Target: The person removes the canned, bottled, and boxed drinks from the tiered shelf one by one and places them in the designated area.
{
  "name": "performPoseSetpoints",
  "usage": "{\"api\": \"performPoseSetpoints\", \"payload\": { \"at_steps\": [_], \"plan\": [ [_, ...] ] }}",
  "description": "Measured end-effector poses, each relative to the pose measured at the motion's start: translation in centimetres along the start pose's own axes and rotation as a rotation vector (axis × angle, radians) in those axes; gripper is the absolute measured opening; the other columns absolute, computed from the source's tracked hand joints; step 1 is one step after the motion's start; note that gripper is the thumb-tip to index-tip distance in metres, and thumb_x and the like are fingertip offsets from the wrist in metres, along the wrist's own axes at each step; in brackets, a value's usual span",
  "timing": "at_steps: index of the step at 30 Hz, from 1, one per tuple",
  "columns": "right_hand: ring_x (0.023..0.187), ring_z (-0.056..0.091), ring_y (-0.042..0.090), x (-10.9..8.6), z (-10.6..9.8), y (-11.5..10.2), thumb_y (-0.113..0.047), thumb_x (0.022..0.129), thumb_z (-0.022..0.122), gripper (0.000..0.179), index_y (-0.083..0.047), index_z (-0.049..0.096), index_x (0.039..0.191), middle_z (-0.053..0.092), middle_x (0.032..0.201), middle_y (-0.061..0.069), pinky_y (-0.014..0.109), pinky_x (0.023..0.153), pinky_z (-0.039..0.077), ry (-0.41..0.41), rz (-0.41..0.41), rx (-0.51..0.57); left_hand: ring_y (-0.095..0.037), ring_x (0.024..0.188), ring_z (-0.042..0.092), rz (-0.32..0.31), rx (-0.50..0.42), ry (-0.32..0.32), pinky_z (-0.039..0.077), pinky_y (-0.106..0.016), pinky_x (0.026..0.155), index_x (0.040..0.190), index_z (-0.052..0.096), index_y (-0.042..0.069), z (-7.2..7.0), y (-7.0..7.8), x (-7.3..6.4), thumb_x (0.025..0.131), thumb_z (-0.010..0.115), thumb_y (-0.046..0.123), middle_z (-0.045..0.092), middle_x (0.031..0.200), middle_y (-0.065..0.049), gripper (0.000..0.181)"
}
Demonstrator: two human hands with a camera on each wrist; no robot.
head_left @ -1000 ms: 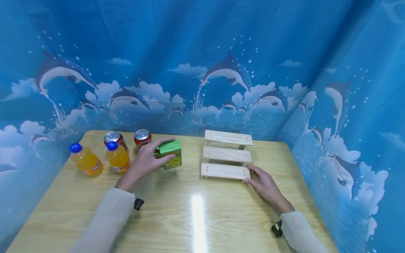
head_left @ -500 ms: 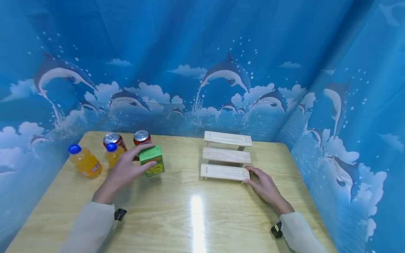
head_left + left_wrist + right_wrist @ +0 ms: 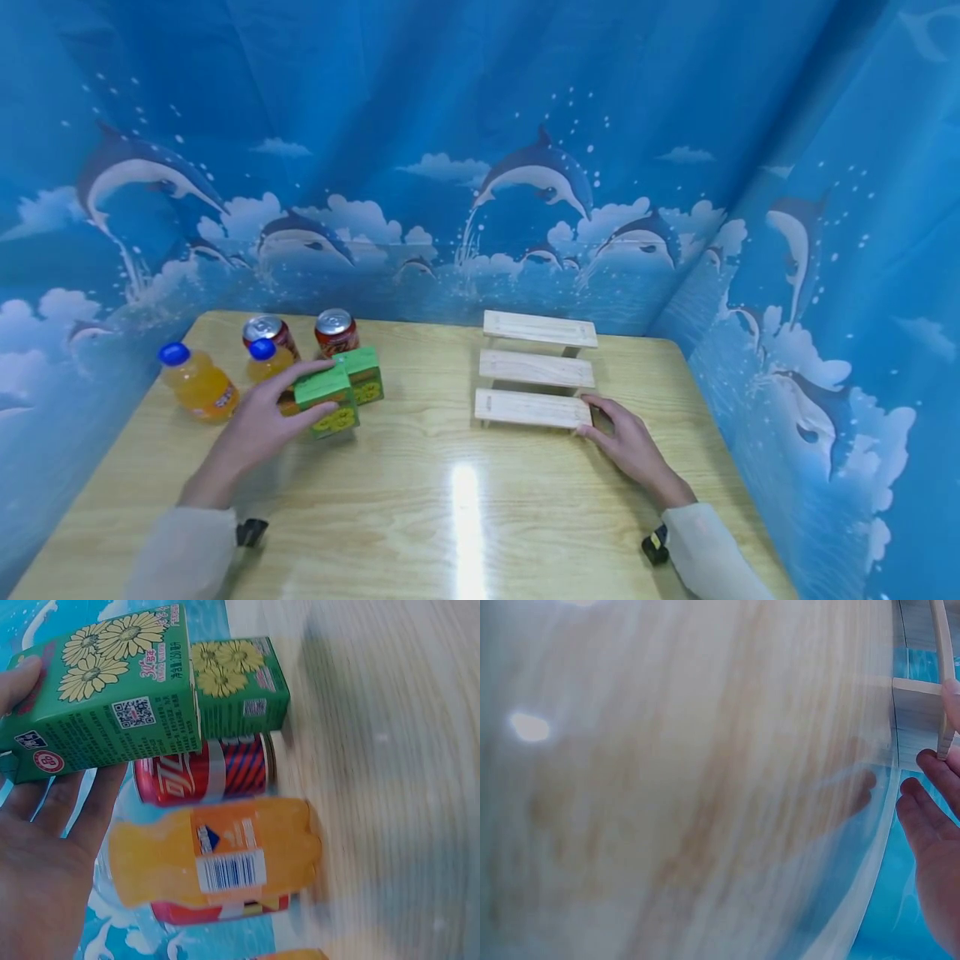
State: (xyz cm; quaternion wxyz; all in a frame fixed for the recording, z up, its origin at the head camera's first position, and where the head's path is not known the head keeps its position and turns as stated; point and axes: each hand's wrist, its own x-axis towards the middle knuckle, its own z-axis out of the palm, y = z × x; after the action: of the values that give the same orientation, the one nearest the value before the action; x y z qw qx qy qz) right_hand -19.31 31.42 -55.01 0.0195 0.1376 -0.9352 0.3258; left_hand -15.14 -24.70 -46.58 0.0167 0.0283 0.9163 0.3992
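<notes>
My left hand (image 3: 258, 421) holds a green drink carton (image 3: 327, 402) with yellow flowers, thumb on one side and fingers on the other. In the left wrist view this carton (image 3: 105, 690) appears raised off the table. Just behind it stands a second green carton (image 3: 244, 690), partly covered by the first. At the right, my right hand (image 3: 630, 442) grips the right end of the lowest step of a three-step wooden stand (image 3: 532, 407). The right wrist view catches only the edge of that stand (image 3: 919, 712), with the thumb and a fingertip on its board.
Two cola cans (image 3: 337, 331) stand at the back left of the wooden table (image 3: 420, 517). Two orange drink bottles (image 3: 197, 383) with blue caps are in front and left of them; one is partly behind my left hand. A blue dolphin curtain (image 3: 450, 167) surrounds the table.
My left hand has carried the carton left and slightly nearer, in front of the second carton, which now shows more fully. The right hand and the wooden stand have stayed in place.
</notes>
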Motion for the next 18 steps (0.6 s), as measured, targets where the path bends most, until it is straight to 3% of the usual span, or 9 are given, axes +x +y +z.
{"api": "performPoseSetpoints", "payload": {
  "at_steps": [3,7,18],
  "plan": [
    [0.144,0.058,0.047,0.0,0.0,0.0,-0.028,0.100,0.081,0.061,-0.006,0.060,0.153,0.062,0.155,0.022,0.065,0.118,0.049,0.002,-0.003,0.000,-0.049,0.134,0.058,-0.007,-0.010,0.000,0.056,-0.064,0.097,0.164,0.050,0.028,-0.4,-0.8,-0.4,0.100,0.075,0.058,0.050,0.165,-0.026,0.075],
    [0.145,0.057,0.046,0.0,0.0,0.0,-0.028,0.100,0.081,0.060,-0.007,0.061,0.153,0.062,0.155,0.021,0.065,0.118,0.049,0.002,-0.006,-0.001,-0.053,0.141,0.052,-0.018,-0.022,0.004,0.045,-0.080,0.104,0.164,0.049,0.027,-0.9,-1.8,-0.8,0.100,0.075,0.058,0.050,0.165,-0.024,0.075],
    [0.144,0.058,0.046,0.0,0.0,-0.2,-0.027,0.099,0.081,0.060,-0.008,0.062,0.152,0.063,0.155,0.021,0.064,0.117,0.049,0.005,-0.006,0.000,-0.056,0.139,0.050,-0.083,0.010,-0.006,0.044,-0.084,0.100,0.167,0.045,0.030,-1.4,-3.7,-1.7,0.100,0.071,0.063,0.047,0.166,-0.027,0.079]
  ]
}}
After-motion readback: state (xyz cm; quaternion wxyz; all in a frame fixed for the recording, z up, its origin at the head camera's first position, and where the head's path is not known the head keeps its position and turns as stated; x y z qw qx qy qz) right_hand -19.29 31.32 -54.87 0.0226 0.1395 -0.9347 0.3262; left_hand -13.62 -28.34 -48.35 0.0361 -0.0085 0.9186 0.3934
